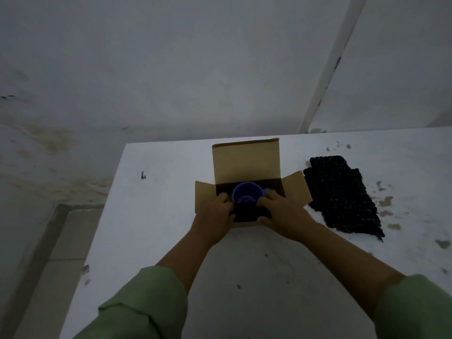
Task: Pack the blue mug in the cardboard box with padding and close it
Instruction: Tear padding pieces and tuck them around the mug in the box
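White bench [156, 216], scuffed and flecked with dark specks, paint chipped in greyish patches [386, 200] toward the right edge. Small dark mark [143, 175] on the left part. Behind, stained pale wall [171, 69]. Pale pipe [327, 67] slanting up the wall. Tiled floor [61, 241] below left.

Blue mug [245, 194] upright in open, seemingly padded box [245, 162].

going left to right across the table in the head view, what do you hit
left side flap → left hand → blue mug → right hand → right side flap → black padding sheet lying on the table
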